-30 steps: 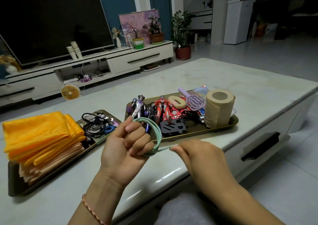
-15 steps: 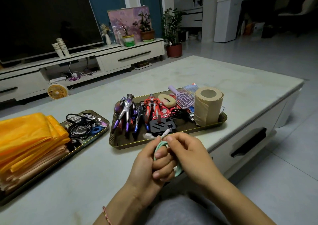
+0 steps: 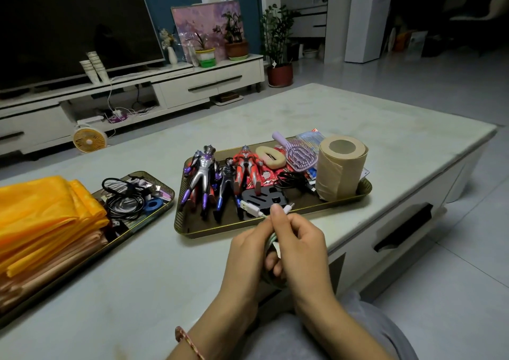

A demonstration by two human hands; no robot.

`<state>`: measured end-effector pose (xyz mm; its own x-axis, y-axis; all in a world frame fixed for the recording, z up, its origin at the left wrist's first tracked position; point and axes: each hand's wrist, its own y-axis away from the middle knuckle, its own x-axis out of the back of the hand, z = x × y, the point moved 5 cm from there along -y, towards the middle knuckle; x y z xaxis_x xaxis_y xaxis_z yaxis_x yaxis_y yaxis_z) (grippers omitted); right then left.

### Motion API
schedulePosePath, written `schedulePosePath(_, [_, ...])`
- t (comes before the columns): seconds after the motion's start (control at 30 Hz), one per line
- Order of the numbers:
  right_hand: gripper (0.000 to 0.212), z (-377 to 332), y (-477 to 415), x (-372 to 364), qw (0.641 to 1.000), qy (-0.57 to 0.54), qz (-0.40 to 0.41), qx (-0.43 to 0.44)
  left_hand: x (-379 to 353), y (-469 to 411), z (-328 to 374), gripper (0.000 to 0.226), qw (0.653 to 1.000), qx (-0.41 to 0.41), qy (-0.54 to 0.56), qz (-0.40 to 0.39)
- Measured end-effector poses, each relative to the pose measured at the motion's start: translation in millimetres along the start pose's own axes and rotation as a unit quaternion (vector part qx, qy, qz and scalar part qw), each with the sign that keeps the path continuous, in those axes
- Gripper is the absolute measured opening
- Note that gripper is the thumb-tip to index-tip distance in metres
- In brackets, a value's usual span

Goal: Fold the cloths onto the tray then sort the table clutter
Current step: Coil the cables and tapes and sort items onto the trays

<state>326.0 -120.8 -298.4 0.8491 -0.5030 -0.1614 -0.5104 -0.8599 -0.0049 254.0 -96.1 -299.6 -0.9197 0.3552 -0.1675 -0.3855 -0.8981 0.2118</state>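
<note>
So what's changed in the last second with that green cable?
The right hand, which was pulling the tail of the green charging cable sideways, has come in against the left hand, winding the tail onto the coil held there; both plugs now stick up. The trays, toy figures and folded cloths are unchanged.

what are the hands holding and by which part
A pale green charging cable. The left hand grips its coiled loops; the right hand pinches it just below the two plugs.
</note>
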Motion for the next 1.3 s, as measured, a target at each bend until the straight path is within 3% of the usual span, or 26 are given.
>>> schedulePosePath(0.1, [0.041, 3.3, -9.1, -2.4, 0.997, -0.055, 0.012, -0.054, 5.6, -10.5, 2.3, 0.022, 0.999, -0.027, -0.006, 0.038])
schedulePosePath(0.23, [0.032, 7.5, -24.6, -19.1, 0.995, -0.059, 0.000, -0.081, 18.8, -21.4, 20.5, 0.002, 0.989, -0.126, -0.014, 0.077])
schedulePosePath(0.37, [0.038, -3.4, -50.9, -35.0, 0.996, 0.065, 0.047, 0.026, 41.4, -38.5, 28.0, 0.016, 0.988, -0.131, 0.024, 0.082])
schedulePosePath(0.47, [0.039, -11.0, -58.6, -44.4, 0.970, 0.208, 0.052, 0.115, 57.0, -49.6, 27.8, 0.028, 0.990, -0.117, 0.029, 0.068])
schedulePosePath(0.6, [0.032, 2.4, -63.4, -47.3, 0.954, 0.245, 0.060, 0.166, 72.5, -61.2, 16.5, 0.040, 0.996, -0.029, 0.083, 0.007])
schedulePosePath(0.73, [0.029, 1.3, -71.2, -46.4, 0.940, 0.248, 0.081, 0.221, 67.3, -62.3, 17.8, 0.018, 0.995, -0.085, -0.006, -0.052])
schedulePosePath(0.9, [0.029, -2.3, -72.8, -52.7, 0.949, 0.206, 0.091, 0.222, 59.3, -49.8, 18.1, 0.037, 0.967, -0.195, -0.153, -0.051])
schedulePosePath(1.0, [0.031, 5.0, -77.2, -53.9, 0.966, 0.168, 0.088, 0.174, 64.2, -49.0, 21.1, 0.031, 0.948, -0.238, -0.208, -0.032])
schedulePosePath(1.17, [0.033, 8.5, -77.3, -46.0, 0.989, 0.078, 0.050, 0.112, 68.6, -52.0, 24.9, 0.024, 0.936, -0.274, -0.220, -0.003])
schedulePosePath(1.23, [0.030, 2.1, -73.0, -39.8, 0.984, 0.100, 0.003, 0.146, 72.5, -53.3, 26.1, 0.027, 0.939, -0.277, -0.201, 0.007])
schedulePosePath(1.3, [0.032, -3.2, -70.7, -27.8, 0.956, 0.192, -0.034, 0.218, 79.4, -55.8, 25.6, 0.026, 0.944, -0.275, -0.180, 0.025])
